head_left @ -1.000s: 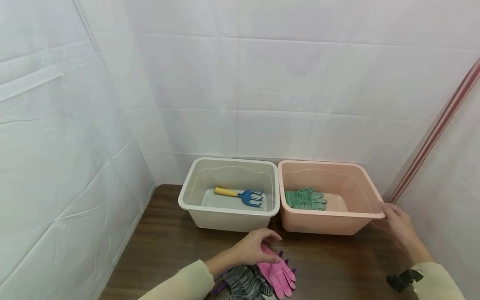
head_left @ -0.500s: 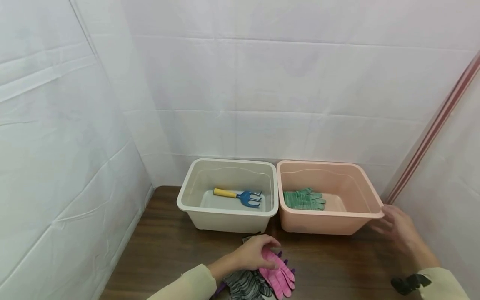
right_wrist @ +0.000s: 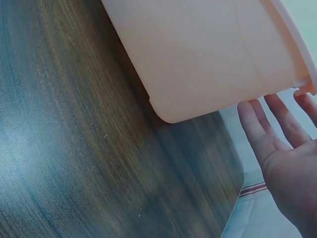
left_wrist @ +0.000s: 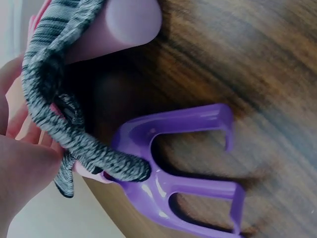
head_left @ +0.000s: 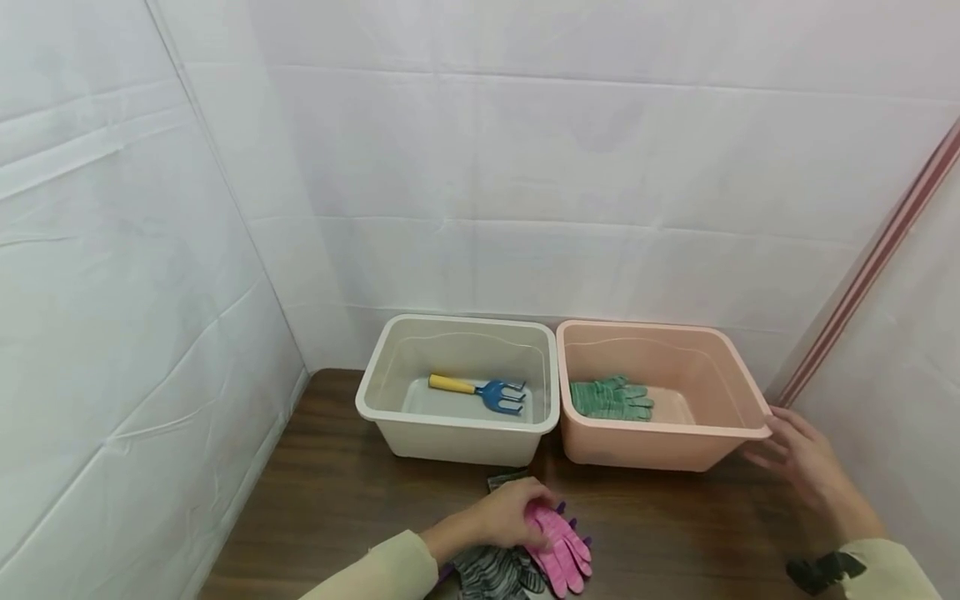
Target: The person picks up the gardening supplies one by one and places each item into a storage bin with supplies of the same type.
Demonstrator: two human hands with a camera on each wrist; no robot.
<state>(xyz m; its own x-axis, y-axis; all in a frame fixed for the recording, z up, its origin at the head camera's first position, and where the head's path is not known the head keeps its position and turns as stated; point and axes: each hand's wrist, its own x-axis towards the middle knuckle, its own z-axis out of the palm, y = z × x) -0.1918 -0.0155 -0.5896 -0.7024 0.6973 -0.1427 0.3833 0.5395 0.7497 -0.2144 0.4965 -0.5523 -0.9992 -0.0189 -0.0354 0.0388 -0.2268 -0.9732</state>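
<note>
My left hand [head_left: 513,512] is curled over a pink knit glove [head_left: 564,558], thumb at the near side and fingers at the far side. Beneath and beside it lies a grey-black striped glove [head_left: 487,575]. Close up, the left wrist view has a fold of that striped glove in front of my fingers, a purple hand fork [left_wrist: 133,134] below, and a pale pink rounded handle end [left_wrist: 131,22] above. My right hand [head_left: 806,458] touches the right end of the peach tub [head_left: 637,450] with extended fingers [right_wrist: 282,119].
Inside the peach tub lies a green striped glove [head_left: 611,400]. A white tub [head_left: 465,442] stands against its left side, holding a blue hand fork [head_left: 495,396] with a yellow handle. White sheeting [head_left: 480,192] walls the dark wooden table [head_left: 322,475] at back and sides.
My left hand has lowered slightly and its fingers have closed in on the pink glove. The end of a striped glove now shows beyond the hand. My right hand stays at the peach tub.
</note>
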